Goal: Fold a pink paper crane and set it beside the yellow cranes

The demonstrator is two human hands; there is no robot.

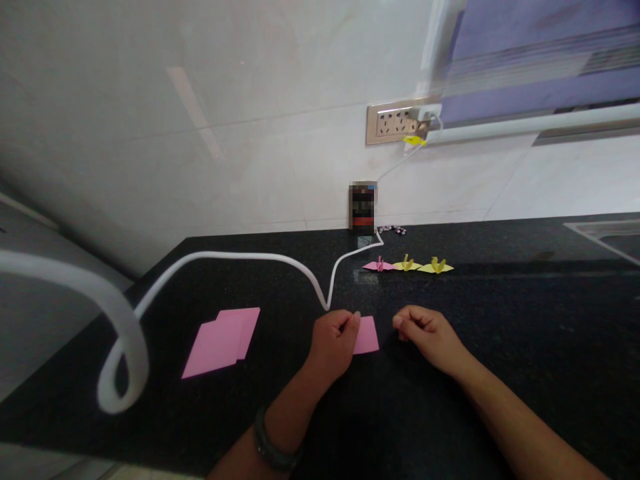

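A pink sheet of paper (367, 335) lies on the dark countertop, its left part covered by my left hand (334, 343). That hand is closed, thumb and fingers pinching the paper's edge. To the right of the sheet, and apart from it, my right hand (419, 335) rests with its fingers curled in; whether anything small is inside them is hidden. Two overlapping pink papers (223, 341) lie flat to the left. Beyond my hands stand three folded paper cranes in a row: a pink crane (380, 265), a yellow crane (407, 265) and another yellow crane (436, 267).
A white cable (235, 255) loops across the counter from the left to a phone-like device (363, 208) leaning on the wall. A socket panel (395, 121) with a white charger (426, 112) is above. A small beaded string (395, 230) lies near the device.
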